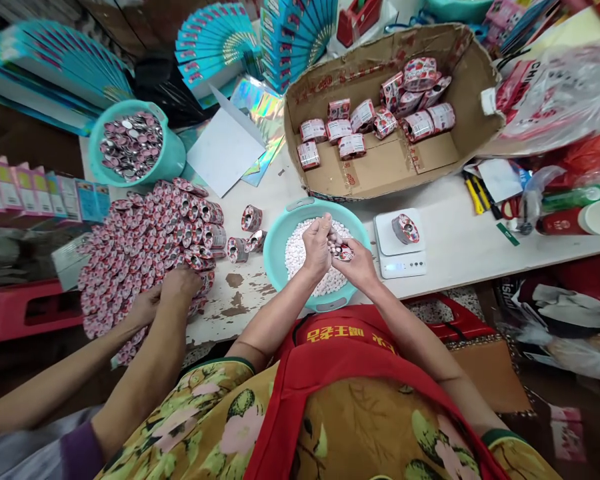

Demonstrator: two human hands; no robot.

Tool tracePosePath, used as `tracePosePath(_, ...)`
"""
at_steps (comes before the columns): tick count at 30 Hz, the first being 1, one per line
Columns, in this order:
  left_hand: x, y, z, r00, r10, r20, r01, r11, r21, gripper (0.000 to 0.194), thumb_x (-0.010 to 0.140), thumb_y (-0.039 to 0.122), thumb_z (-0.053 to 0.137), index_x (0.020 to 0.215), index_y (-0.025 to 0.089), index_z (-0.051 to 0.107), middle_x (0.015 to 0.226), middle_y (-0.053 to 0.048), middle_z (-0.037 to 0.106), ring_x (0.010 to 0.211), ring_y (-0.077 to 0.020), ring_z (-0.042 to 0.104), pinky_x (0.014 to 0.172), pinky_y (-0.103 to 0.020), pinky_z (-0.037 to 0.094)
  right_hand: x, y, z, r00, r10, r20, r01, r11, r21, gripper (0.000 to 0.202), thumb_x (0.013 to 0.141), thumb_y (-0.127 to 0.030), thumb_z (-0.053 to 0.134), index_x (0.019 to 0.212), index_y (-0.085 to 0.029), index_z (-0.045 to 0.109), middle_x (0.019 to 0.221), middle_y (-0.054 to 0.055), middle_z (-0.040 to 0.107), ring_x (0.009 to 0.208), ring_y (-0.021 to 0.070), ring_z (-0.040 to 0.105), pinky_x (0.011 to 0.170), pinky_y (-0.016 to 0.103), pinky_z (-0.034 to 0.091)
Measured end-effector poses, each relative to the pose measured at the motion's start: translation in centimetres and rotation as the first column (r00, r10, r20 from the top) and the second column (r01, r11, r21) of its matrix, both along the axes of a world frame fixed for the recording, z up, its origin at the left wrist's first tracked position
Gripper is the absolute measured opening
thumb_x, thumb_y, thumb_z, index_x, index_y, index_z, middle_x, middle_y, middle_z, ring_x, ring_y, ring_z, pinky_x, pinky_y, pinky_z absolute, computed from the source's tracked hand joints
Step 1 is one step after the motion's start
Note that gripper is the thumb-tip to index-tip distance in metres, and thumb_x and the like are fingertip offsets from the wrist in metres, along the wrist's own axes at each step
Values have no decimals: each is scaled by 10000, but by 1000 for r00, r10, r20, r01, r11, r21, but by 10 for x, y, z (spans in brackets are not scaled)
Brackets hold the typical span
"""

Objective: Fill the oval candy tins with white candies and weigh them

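Observation:
A round turquoise basin (275, 250) full of small white pellets (295, 250) stands at the table's front edge. Over it, my left hand (317, 248) is closed, with pellets showing at its fingers, right against the mouth of a small container. That red-and-white printed container (345, 254) is held by my right hand (357, 265), its opening turned toward my left hand. Pellets lie between the two hands at the opening. Right of the basin, a similar container (405, 229) stands on a white digital scale (400, 257). Three more containers (251, 218) stand or lie left of the basin.
A co-worker's hands (173, 293) work at a large pile of containers (135, 260) on the left. Behind it stands a turquoise bucket (175, 153) of small metallic lids. A cardboard box (380, 160) with several containers is at the back. Cutters (475, 193) and a cup (570, 220) lie right.

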State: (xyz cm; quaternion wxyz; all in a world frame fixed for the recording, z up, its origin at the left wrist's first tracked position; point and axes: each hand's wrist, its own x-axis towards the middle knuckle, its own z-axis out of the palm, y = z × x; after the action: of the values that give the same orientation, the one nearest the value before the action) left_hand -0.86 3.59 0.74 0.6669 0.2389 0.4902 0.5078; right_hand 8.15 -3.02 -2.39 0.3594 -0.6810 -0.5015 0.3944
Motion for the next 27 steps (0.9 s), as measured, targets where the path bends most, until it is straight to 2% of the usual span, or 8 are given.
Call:
tracePosePath(3,0,-1,1,999,-41,-5,41,999,-12,530,782,622,750,645,190,473,499,56,460,416,-66,469,397,-197,316,0,-1,1,1000,-22,-16,22,1000,18,335,696,-304,695,1017,-209,689,1016,61,722,933,250,685,869,371,532)
tracePosePath(7,1,-1,6,998,-69,11,69,998,-10,516,820,643,702,674,189,506,503,48,469,438,-78,500,418,-205,350,0,-2,5,999,-44,-27,44,998,33,303,701,-321,695,980,-204,677,970,53,710,902,237,670,852,355,527)
tracePosePath(13,2,-2,10,994,-103,26,104,994,-35,511,853,650,663,693,189,511,479,71,348,366,-43,318,368,-206,260,0,-1,8,997,-16,-79,21,998,64,312,706,-274,688,1012,-214,679,1044,56,720,977,235,670,921,354,519)
tracePosePath(17,4,-3,10,996,-79,36,81,995,-50,501,862,636,665,699,190,507,497,67,320,402,-54,354,388,-198,299,1,-2,4,995,-8,-100,15,998,66,318,712,-271,690,1023,-209,682,1041,52,723,947,224,670,913,351,522)
tracePosePath(19,5,-4,12,997,-74,33,75,997,-36,489,860,612,684,695,188,505,495,77,277,391,-45,298,382,-195,274,0,-2,3,994,-7,-106,15,997,78,332,710,-271,693,1035,-205,686,1052,55,724,958,224,670,924,352,521)
tracePosePath(23,-7,3,17,993,-111,47,113,993,-42,452,893,584,662,713,193,522,487,98,173,376,-43,169,373,-199,202,1,-3,4,989,-16,-149,29,996,88,354,711,-289,707,1054,-206,691,1075,54,726,1007,222,675,969,363,516)
tracePosePath(25,-23,11,10,995,-91,48,93,994,-53,433,911,581,636,731,201,533,490,92,192,381,-54,210,385,-201,227,5,-7,6,976,-18,-217,36,996,77,384,712,-308,731,1080,-206,694,1093,51,726,1024,215,680,983,366,518)
tracePosePath(27,-43,16,-9,998,-66,-14,65,997,-52,416,900,559,651,724,202,534,499,75,280,410,-64,299,413,-197,279,13,-15,9,954,-36,-299,54,997,52,427,701,-335,771,1100,-203,698,1106,50,729,1022,210,687,971,365,531)
